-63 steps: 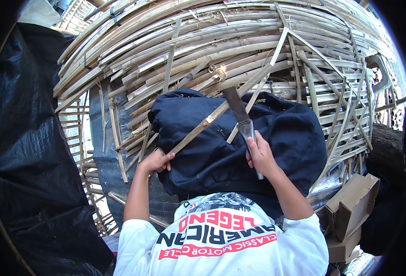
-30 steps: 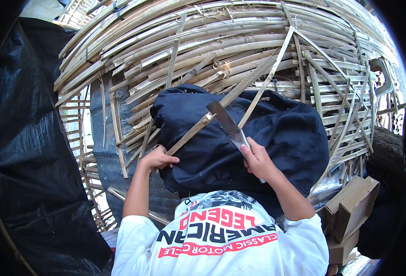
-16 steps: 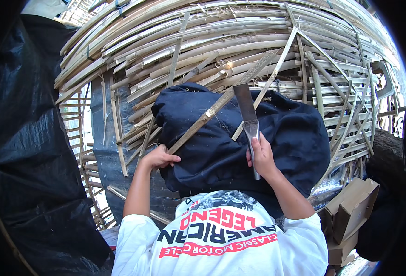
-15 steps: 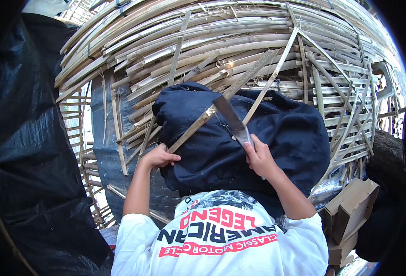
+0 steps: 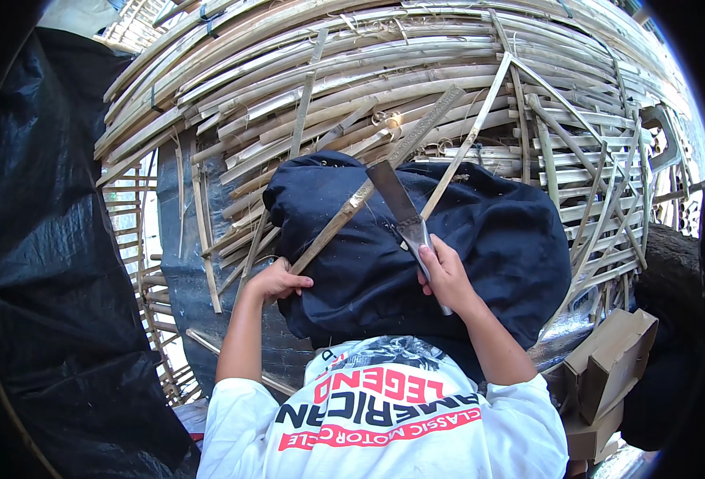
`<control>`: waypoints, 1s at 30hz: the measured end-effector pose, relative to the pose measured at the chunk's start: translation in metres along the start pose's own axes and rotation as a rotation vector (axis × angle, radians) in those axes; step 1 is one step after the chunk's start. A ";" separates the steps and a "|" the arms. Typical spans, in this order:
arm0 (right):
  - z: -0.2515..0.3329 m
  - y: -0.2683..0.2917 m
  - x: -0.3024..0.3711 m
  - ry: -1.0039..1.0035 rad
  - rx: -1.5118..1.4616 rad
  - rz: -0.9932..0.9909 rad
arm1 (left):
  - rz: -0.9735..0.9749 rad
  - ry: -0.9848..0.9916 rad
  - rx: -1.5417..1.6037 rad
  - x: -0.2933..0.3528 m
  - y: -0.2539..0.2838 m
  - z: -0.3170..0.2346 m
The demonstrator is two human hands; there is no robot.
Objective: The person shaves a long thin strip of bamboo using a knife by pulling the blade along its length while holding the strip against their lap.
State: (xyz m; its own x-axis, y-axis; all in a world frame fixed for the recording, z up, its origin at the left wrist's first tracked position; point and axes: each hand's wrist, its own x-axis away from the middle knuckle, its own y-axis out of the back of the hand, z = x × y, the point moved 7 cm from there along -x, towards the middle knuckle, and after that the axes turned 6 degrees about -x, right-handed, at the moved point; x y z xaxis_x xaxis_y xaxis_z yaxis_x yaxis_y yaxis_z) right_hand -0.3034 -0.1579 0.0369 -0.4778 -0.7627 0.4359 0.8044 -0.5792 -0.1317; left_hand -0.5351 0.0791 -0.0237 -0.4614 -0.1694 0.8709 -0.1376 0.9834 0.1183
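Gripping the knife (image 5: 407, 227) firmly, the right hand (image 5: 446, 275) has swung the blade back leftward over the bamboo strip (image 5: 339, 221), which slants away from the left hand (image 5: 279, 281) pinching its near end, so shaping apparently continues.

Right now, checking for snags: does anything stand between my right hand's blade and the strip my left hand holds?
Nothing visible: the blade in your right hand overlaps the bamboo strip in this view; contact is unclear.
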 end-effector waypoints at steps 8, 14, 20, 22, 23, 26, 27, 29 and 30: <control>0.048 0.040 -0.023 0.272 0.044 -0.353 | 0.093 0.057 0.039 -0.005 0.001 0.006; 0.055 0.026 -0.011 0.219 0.515 0.005 | 0.076 0.036 0.068 -0.003 0.001 0.002; 0.045 0.026 -0.023 0.052 0.203 -0.158 | 0.114 0.043 0.051 -0.007 -0.001 0.003; 0.032 0.009 -0.015 0.237 0.677 -0.053 | 0.122 0.061 0.035 -0.004 0.002 -0.001; 0.022 0.010 -0.013 0.104 0.427 0.021 | 0.107 0.075 -0.019 -0.003 0.003 -0.002; 0.061 0.024 -0.017 0.191 0.498 -0.053 | 0.038 0.064 -0.049 -0.005 0.007 0.010; 0.059 0.034 -0.024 0.160 0.332 -0.117 | 0.065 0.047 -0.005 -0.008 0.006 0.011; 0.056 0.036 -0.025 0.143 0.087 -0.251 | 0.087 0.040 0.005 -0.012 0.004 0.015; 0.049 0.036 -0.025 0.156 0.075 -0.298 | 0.094 0.039 0.005 -0.011 0.002 0.012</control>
State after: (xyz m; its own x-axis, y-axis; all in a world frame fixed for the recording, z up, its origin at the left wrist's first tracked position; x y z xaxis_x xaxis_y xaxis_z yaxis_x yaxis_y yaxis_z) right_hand -0.2452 -0.1454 0.0645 -0.7394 -0.6011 0.3033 0.6420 -0.7651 0.0491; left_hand -0.5408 0.0818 -0.0392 -0.4377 -0.0731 0.8962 -0.0993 0.9945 0.0326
